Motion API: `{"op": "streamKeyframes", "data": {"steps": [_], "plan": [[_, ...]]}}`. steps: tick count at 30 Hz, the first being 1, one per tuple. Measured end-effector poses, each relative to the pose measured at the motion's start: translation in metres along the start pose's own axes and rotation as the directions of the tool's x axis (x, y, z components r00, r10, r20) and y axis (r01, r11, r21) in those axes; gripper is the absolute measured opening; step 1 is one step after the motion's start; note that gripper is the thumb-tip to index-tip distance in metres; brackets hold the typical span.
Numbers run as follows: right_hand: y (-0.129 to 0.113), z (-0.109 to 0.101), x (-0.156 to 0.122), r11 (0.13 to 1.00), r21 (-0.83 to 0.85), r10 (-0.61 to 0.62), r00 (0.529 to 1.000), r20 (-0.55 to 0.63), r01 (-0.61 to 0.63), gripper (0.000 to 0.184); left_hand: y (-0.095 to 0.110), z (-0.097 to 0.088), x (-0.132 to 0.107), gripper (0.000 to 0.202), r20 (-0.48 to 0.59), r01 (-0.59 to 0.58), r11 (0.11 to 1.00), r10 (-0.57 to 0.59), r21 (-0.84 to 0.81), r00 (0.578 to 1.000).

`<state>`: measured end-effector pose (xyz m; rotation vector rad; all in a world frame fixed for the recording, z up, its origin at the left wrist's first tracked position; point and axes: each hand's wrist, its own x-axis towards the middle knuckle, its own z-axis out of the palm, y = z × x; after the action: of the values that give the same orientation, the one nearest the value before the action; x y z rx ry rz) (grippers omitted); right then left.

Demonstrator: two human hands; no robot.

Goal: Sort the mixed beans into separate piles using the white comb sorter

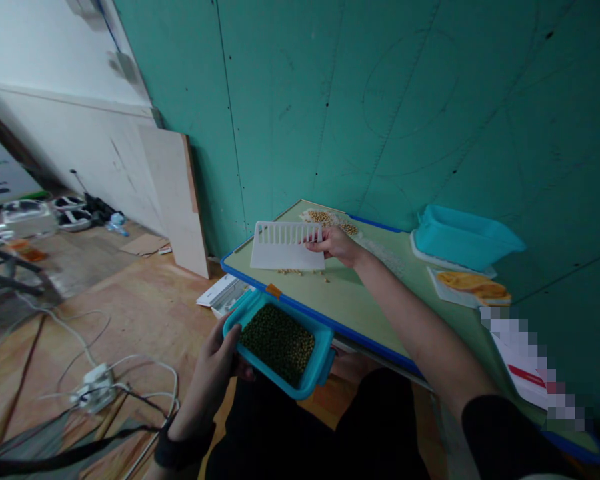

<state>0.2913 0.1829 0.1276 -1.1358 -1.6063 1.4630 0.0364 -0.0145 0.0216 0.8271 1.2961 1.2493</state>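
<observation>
My left hand (225,350) grips the left end of a blue plastic tub (324,357), held just below the table's front edge. Small dark green beans (275,337) fill most of the tub, with yellowish beans (304,350) at its right side. My right hand (337,245) is closed on the right end of a white plastic board (286,257) with a row of slots along its top. The board is held over the table's left part. A few loose yellowish beans (290,272) lie below it, and a larger pile (325,219) lies behind it.
The greenish tabletop (375,303) has a blue edge and stands against a green wall. On its right are another blue tub (467,237), a yellow cloth-like item (473,285) and a white packet (523,367). Cables and a power strip (96,388) lie on the floor at left.
</observation>
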Motion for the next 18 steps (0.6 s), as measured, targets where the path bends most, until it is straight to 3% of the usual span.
{"op": "streamKeyframes", "data": {"steps": [18], "plan": [[0.0004, 0.0006, -0.0027, 1.000, 0.027, 0.012, 1.000, 0.021, -0.013, 0.020, -0.0004, 0.0009, -0.0007, 0.081, 0.014, 0.002, 1.000, -0.002, -0.002, 1.000]]}}
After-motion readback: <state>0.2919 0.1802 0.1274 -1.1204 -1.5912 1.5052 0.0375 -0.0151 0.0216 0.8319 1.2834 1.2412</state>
